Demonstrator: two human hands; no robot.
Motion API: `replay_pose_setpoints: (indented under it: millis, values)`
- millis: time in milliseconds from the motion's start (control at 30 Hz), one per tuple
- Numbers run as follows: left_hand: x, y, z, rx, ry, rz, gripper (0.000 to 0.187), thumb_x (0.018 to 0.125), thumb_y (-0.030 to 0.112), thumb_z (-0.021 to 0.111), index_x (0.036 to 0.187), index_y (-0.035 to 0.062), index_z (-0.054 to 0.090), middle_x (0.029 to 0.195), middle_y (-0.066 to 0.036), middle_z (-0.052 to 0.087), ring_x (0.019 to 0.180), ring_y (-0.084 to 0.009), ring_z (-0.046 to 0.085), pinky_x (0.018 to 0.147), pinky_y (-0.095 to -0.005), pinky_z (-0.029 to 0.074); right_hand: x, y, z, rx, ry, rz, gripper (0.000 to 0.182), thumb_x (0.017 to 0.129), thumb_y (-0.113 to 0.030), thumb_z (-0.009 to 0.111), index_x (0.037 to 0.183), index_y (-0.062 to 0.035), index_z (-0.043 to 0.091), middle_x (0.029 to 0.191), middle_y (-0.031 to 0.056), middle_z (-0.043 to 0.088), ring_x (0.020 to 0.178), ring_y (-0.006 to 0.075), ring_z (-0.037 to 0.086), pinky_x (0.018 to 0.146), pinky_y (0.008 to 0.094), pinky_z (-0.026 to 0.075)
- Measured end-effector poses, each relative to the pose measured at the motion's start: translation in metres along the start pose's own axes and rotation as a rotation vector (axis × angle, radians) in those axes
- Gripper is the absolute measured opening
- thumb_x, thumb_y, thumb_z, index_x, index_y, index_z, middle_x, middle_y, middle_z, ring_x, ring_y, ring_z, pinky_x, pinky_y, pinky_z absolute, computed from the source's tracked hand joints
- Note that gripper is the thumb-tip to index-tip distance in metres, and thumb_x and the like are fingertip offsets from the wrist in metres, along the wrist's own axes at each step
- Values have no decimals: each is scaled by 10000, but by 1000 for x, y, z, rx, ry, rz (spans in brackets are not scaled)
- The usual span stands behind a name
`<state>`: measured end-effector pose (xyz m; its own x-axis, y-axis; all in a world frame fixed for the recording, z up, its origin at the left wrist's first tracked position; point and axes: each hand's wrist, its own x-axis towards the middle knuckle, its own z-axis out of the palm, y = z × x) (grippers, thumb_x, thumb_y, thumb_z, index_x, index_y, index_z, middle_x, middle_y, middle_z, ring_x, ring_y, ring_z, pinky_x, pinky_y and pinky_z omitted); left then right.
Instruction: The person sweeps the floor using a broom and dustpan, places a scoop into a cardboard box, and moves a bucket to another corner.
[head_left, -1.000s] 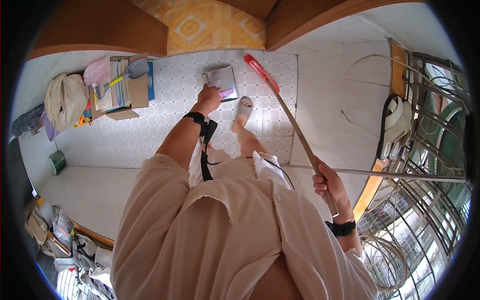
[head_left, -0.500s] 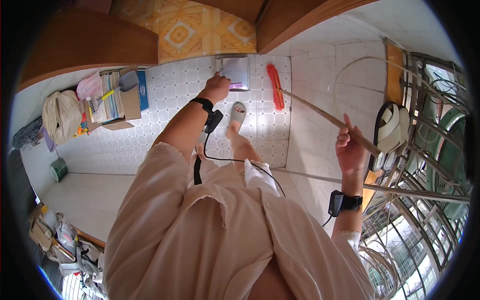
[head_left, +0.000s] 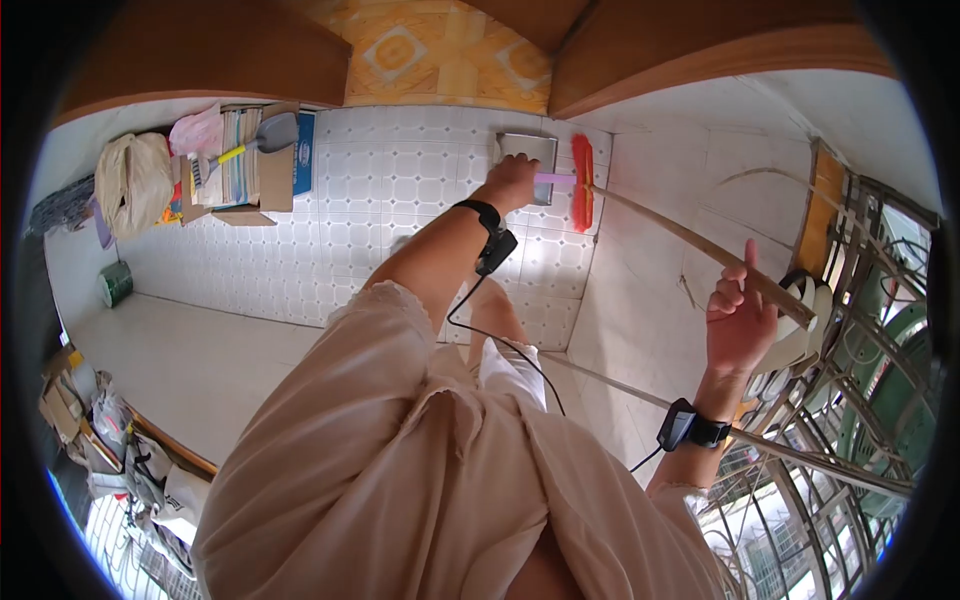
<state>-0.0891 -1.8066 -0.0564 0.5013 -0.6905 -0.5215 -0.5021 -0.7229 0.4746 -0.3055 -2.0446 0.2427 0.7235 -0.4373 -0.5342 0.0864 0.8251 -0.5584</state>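
My left hand (head_left: 512,183) reaches down over a shallow grey dustpan-like tray (head_left: 541,150) on the tiled floor. Its fingers are closed on a flat purple strip (head_left: 558,179), whose kind I cannot make out. The strip's far end meets the red bristles of a broom (head_left: 582,190), just right of the tray. From the bristles a long wooden handle runs toward me, its top end in my right hand (head_left: 740,325). That hand is closed around the handle, with the index finger pointing up along it. Each wrist wears a black band with a small box.
Against the left wall, a cardboard box (head_left: 275,185) holds papers, with a grey hand shovel (head_left: 277,132) on top. A beige bag (head_left: 132,185) and green round container (head_left: 115,285) stand nearby. Light slippers (head_left: 820,315) and a metal rack are at right. A black cable (head_left: 490,322) crosses my front.
My left hand has moved right with the purple strip, which now reaches the red bristles. The broom head lies closer to the tray. The whole view has shifted, and my slippered foot is now hidden.
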Motion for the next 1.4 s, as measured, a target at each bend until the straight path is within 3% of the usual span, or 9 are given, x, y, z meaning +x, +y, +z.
replay_pose_setpoints:
  millis: [200,367,533,700,867,933,1033,1133,1400]
  values:
    - [-94,-52,4,-388,95,-268,469,881,156,622,1341,107,544,1277,-183,565,1198,-370,561,995,-460,484,27,-17,-48,-64,-132,-395,523,1054,-337,406,1460,-10,369,1556,276,296,1209,300,558,943,369,522]
    - [-221,-186,62,-488,100,-556,438,849,154,586,1282,94,611,1231,-196,655,1158,-369,616,981,-455,494,37,-33,-66,-228,16,-619,510,1039,-290,430,1420,48,394,1490,259,401,1217,337,552,987,415,501]
    - [-375,-293,108,-575,223,-830,354,855,207,621,1189,96,657,1091,-214,695,1083,-386,640,932,-444,512,13,10,50,-604,363,-1044,588,981,-221,516,1427,112,324,1297,258,544,1104,372,635,967,444,524]
    - [-498,-326,131,-684,498,-1025,351,848,232,665,1171,94,667,995,-183,719,916,-325,702,838,-420,550,22,105,136,-529,201,-736,528,984,-249,554,1445,-30,420,1306,138,575,1013,258,614,755,296,484]
    - [-564,-374,170,-814,615,-1056,367,871,217,658,1218,97,646,876,-134,738,713,-227,723,691,-371,584,27,327,268,-634,-157,-115,435,982,-336,567,1333,-79,579,1007,-5,610,816,88,540,680,233,414]
    - [-602,-378,139,-1135,608,-1050,390,860,227,650,1228,98,639,957,-185,730,887,-315,715,824,-406,569,14,422,319,-693,-285,56,407,976,-332,581,1300,-88,604,911,-40,595,795,71,536,664,230,408]
    - [-656,-406,110,-1309,695,-1021,406,869,183,638,1266,97,625,837,-109,729,684,-193,723,584,-333,586,-1,544,376,-843,-437,278,366,972,-328,587,1249,-92,634,880,-18,607,711,77,546,603,230,421]
    - [-701,-451,106,-1178,831,-1076,398,852,200,643,1236,98,645,843,-121,741,734,-211,728,738,-364,581,-19,651,416,-969,-580,445,340,974,-320,574,1222,-99,643,862,6,626,662,96,575,552,239,443]
    - [-753,-503,101,-1448,1036,-1184,428,847,184,662,1261,82,634,872,-101,737,737,-160,712,623,-306,558,-7,804,446,-1250,-680,688,283,953,-301,576,1140,-106,660,824,3,669,656,83,618,568,233,498]
